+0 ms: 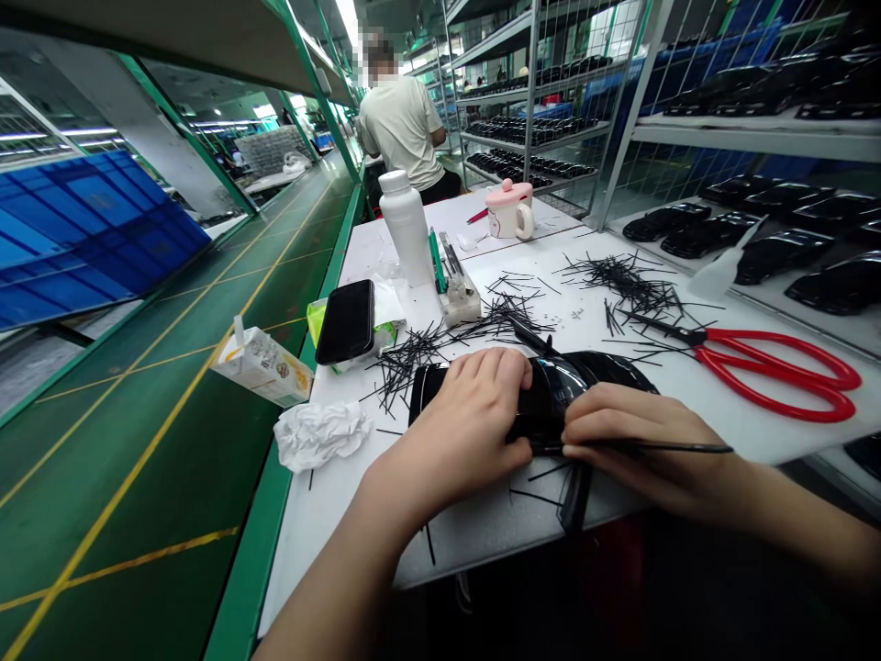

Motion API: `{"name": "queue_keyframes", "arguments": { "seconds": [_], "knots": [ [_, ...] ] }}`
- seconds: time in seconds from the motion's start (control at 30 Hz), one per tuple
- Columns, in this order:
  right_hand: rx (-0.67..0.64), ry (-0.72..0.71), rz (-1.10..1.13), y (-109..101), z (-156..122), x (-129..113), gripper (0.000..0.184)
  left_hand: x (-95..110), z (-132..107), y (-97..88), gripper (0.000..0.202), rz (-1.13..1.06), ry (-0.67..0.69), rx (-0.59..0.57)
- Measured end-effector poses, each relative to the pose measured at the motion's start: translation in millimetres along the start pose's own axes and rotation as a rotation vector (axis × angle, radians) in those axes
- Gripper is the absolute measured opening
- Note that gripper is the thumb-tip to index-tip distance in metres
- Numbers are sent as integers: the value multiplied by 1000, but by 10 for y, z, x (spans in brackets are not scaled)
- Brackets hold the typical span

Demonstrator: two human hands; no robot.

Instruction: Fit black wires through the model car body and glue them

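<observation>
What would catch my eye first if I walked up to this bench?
Probably the big red-handled scissors, lying on the right of the white table. Next, at the front, the left hand holds a glossy black model car while the right hand pinches a thin black strip beside it. Beyond, loose black sticks lie scattered across the tabletop.

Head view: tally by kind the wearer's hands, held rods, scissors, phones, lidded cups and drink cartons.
Left hand and right hand: 2
Held black rod: 1
Scissors: 1
Phone: 1
Lidded cup: 1
Drink carton: 1
Total: 7
</observation>
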State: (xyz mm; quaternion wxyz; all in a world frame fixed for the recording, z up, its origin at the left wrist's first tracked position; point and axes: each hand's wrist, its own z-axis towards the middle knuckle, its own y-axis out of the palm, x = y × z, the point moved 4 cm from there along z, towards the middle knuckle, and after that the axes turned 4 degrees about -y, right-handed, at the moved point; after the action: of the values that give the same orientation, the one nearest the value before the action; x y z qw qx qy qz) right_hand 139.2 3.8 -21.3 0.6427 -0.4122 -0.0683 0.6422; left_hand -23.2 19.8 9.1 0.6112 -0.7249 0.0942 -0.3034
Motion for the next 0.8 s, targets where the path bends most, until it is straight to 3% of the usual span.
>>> {"name": "queue_keyframes", "arguments": {
  "seconds": [0.8],
  "knots": [
    [21, 62, 54, 9, -38, 41, 10, 14, -2, 3, 30, 26, -8, 12]
  ]
}}
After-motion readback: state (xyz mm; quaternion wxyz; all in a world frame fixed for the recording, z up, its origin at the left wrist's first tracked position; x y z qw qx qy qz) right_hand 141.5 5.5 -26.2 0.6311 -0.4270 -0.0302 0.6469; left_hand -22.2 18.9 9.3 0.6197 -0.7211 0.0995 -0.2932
